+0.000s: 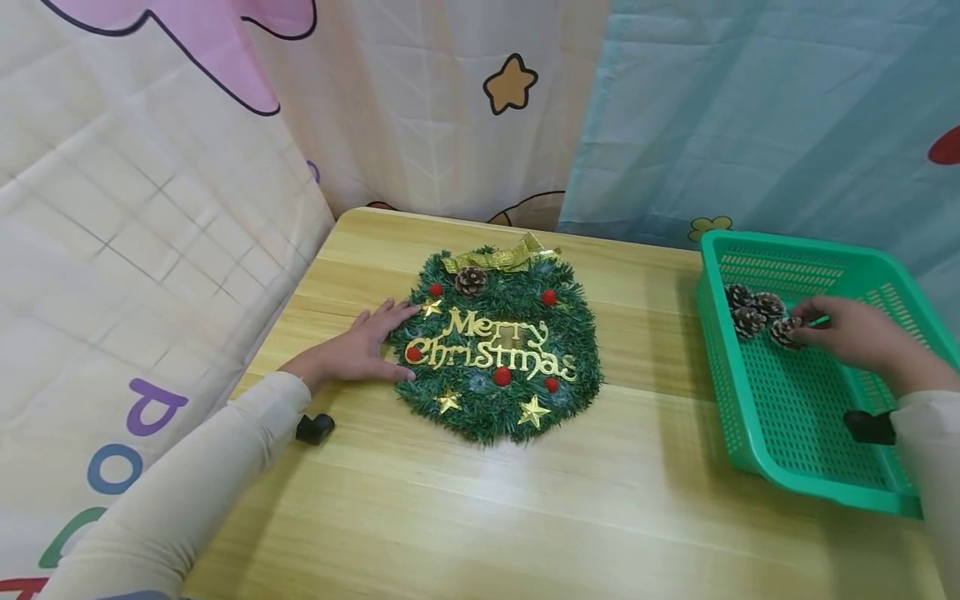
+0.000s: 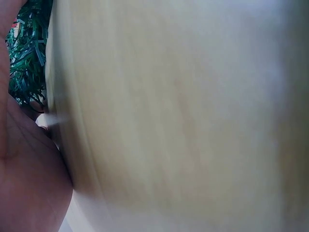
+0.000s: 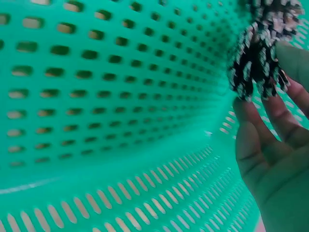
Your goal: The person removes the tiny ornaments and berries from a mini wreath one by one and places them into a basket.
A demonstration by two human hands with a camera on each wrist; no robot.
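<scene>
A green Christmas wreath [image 1: 487,421] lies flat on the wooden table, with gold "Merry Christmas" lettering [image 1: 491,346], red balls, gold stars, a gold ribbon [image 1: 502,258] and one pinecone [image 1: 470,281] near its top. My left hand [image 1: 365,343] rests at the wreath's left edge, fingers spread and touching the greenery. Inside the green basket [image 1: 806,450] at the right, my right hand [image 1: 862,333] pinches a snow-tipped pinecone [image 1: 784,332] between thumb and fingers. The right wrist view shows this pinecone [image 3: 258,67] at the fingertips. Several other pinecones [image 1: 748,322] sit beside it.
The basket has perforated walls and stands at the right of the wooden table [image 1: 525,517]. Printed curtains [image 1: 450,108] hang behind the table and along its left side. A black wrist device [image 1: 315,428] is below my left wrist.
</scene>
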